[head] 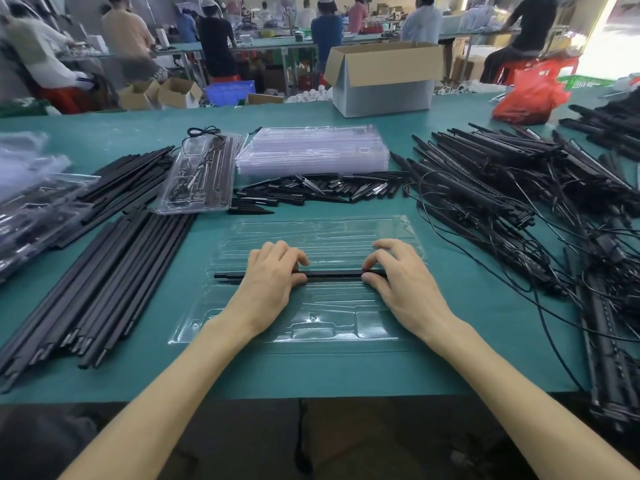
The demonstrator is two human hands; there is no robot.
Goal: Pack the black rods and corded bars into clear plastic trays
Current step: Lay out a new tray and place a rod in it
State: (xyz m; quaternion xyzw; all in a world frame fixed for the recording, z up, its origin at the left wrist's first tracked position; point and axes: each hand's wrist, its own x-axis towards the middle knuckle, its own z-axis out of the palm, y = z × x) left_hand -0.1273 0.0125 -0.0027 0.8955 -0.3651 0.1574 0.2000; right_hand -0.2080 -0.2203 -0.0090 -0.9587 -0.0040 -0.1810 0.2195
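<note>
A clear plastic tray lies flat on the green table right in front of me. One black rod lies crosswise in a middle groove of that tray. My left hand pinches the rod near its left end, and my right hand pinches it near its right end. Loose black rods are piled to the left of the tray. A tangled heap of corded bars covers the table on the right.
A stack of empty clear trays stands behind, with small black pieces in front of it and a filled tray to its left. Farther back stand an open cardboard box and a red bag. People work at benches behind.
</note>
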